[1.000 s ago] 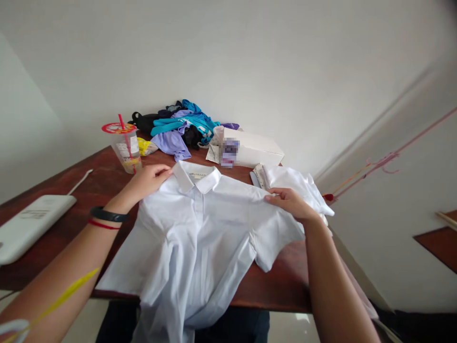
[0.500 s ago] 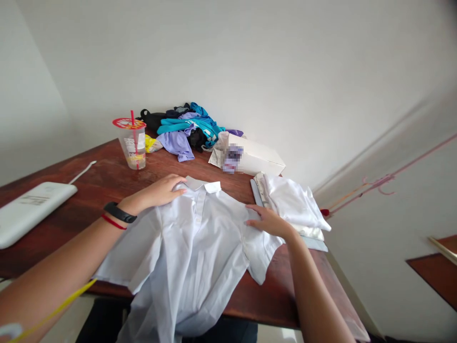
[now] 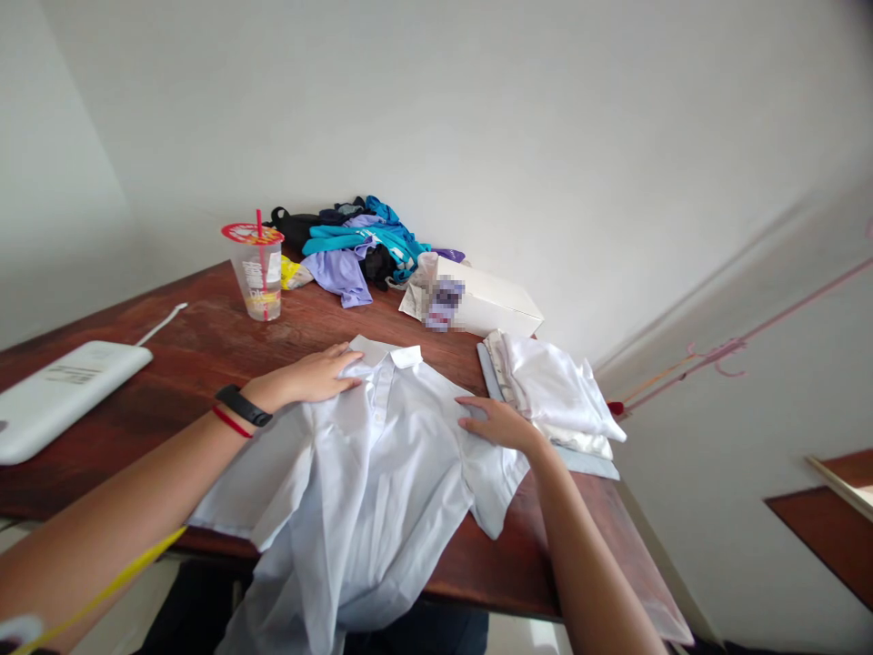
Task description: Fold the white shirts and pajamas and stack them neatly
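Note:
A white collared shirt (image 3: 388,473) lies spread over the wooden table, collar pointing away from me and its lower part hanging over the near edge. My left hand (image 3: 320,373) rests flat on the shirt's left shoulder beside the collar, fingers stretched out. On the right shoulder, near the sleeve, lies my right hand (image 3: 497,423), its fingers extended and apart. Both palms face down on the fabric, and neither hand grips it. The short right sleeve fans out below my right hand.
A stack of folded clothes (image 3: 556,391) sits to the right. Behind are a white box (image 3: 495,296) and a heap of coloured clothes (image 3: 361,241). A plastic cup with a straw (image 3: 259,277) and a white power bank (image 3: 68,391) stand left on the table (image 3: 225,355).
My hands have shifted slightly inward over the shirt, the left one rightward and the right one leftward. The shirt's right sleeve has drawn in a little.

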The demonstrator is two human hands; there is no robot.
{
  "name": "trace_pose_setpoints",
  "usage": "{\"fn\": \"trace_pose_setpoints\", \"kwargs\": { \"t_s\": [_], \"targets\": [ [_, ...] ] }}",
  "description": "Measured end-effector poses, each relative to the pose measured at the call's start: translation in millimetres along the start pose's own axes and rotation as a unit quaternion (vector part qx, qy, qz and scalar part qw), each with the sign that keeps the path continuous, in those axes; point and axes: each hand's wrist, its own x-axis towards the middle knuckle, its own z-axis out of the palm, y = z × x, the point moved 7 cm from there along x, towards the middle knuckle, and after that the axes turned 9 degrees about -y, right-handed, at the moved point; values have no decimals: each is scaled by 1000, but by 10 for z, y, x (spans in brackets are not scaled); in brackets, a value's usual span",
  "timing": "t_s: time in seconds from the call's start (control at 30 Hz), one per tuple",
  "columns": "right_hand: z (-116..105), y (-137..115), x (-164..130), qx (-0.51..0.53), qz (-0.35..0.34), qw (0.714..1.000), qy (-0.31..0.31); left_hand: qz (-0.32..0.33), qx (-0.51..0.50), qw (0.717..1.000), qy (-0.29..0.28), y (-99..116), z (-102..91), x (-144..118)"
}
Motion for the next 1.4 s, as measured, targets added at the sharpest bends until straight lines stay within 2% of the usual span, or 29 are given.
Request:
{"fn": "trace_pose_setpoints", "kwargs": {
  "t_s": [0.13, 0.33, 0.57, 0.77, 1.13, 1.23, 1.3, 1.4],
  "targets": [
    [3, 15, 15, 7, -3, 1000, 6, -12, 18, 1000, 2, -13, 26, 10],
    [3, -15, 21, 16, 9, 1000, 16, -25, 66, 997, -25, -1, 80, 21],
    [-4, -69, 31, -4, 44, 999, 29, -28, 74, 997, -18, 8, 85, 23],
    [-2, -58, 66, -45, 33, 998, 43, -46, 107, 993, -34, 0, 114, 33],
    [-20, -134, 9, -69, 55, 995, 45, -32, 145, 988, -37, -11, 140, 33],
    [-18, -177, -34, -125, 85, 987, 59, -42, 169, 985, -4, 47, 94, -12],
    [-48, -284, -78, -162, 77, 978, 105, -32, 195, 979, 40, 168, 16, -62],
    [-50, -619, -168, -189, -25, 965, 181, 47, 196, 975, 99, 527, -70, -153]
  ]
}}
